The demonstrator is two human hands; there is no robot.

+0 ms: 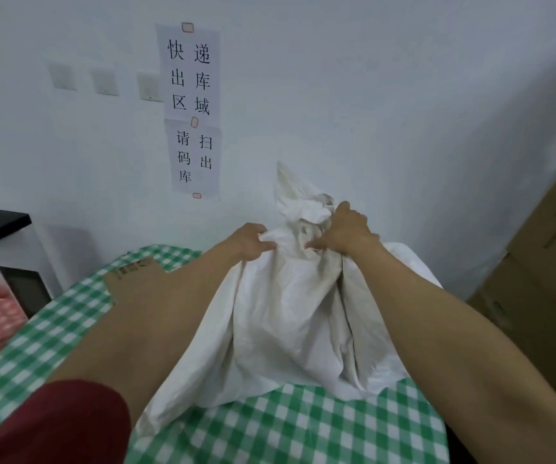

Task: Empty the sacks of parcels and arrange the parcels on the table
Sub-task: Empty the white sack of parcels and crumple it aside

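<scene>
Fingers of the left hand (248,242) are curled tight on a fold of the white cloth sack (286,323) just below its knotted neck, and the right hand (346,234) grips the bunched cloth beside it (thumb stretched toward the left). Creased and slumped, the sack stands on the green-checked table (303,426), its twisted top pointing up. A flat cardboard parcel (132,276) lies to the left, partly behind the forearm.

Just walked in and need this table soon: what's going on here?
A person is working at the bunched top of a white sack standing on the green-checked table. The left hand and right hand both grip the gathered cloth. The sack looks not yet opened; a cardboard box lies left of it.
</scene>
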